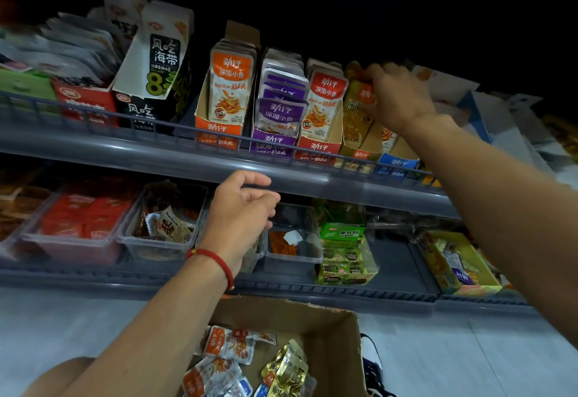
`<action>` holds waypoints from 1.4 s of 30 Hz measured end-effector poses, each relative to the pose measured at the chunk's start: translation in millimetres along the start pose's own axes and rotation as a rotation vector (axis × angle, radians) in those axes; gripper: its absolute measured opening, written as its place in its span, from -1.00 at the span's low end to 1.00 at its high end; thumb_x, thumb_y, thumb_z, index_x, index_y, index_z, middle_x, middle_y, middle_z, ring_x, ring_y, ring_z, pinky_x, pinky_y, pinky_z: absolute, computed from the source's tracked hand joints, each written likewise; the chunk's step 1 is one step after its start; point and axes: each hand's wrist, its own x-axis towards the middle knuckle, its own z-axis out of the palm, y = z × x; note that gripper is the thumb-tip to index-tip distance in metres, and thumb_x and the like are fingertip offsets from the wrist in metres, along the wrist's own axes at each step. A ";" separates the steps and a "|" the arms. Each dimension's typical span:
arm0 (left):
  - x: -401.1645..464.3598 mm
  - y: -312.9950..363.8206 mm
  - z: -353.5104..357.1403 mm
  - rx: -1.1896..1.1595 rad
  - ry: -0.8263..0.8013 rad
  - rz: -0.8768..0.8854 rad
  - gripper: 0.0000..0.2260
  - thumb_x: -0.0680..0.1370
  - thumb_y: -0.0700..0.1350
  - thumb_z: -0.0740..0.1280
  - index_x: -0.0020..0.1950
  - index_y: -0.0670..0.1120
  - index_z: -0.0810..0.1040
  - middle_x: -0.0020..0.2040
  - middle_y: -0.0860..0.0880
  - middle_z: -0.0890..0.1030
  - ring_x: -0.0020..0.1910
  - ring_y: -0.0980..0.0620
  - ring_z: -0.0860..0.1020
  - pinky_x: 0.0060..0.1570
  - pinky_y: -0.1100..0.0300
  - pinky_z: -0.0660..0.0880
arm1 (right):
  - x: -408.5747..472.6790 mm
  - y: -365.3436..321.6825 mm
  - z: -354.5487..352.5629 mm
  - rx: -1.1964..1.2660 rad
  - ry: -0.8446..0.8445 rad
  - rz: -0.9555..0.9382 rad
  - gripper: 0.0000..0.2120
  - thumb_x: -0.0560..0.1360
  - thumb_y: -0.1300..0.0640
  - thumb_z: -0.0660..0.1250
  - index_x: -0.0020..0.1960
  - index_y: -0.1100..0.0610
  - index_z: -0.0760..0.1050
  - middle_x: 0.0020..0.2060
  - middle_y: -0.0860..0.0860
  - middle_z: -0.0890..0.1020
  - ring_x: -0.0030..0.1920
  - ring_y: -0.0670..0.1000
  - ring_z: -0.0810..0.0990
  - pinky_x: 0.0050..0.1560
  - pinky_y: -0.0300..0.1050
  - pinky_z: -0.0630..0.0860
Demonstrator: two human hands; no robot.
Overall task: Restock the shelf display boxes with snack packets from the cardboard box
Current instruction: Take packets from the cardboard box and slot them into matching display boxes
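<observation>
right hand (397,96) up at the grey upper shelf rail (219,158), fingers curled round the top of gold snack packets (356,108) standing in a tan cardboard display box (359,149). left hand (240,209) just under the rail, fingers loosely curled, holding nothing. open brown cardboard box (331,334) well below the rail holds loose orange and gold packets (228,346).
</observation>
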 end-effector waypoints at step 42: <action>-46.1 -263.5 -58.0 1.268 -0.475 -0.468 -0.87 0.53 -0.12 0.36 0.06 -0.01 0.59 0.16 -0.07 0.64 0.11 -0.08 0.59 0.07 0.13 0.55 | -398.4 -186.2 237.1 0.514 -1.298 -0.179 -0.59 0.62 0.03 0.29 0.45 0.04 0.42 0.42 0.08 0.48 0.37 0.13 0.47 0.20 -0.18 0.38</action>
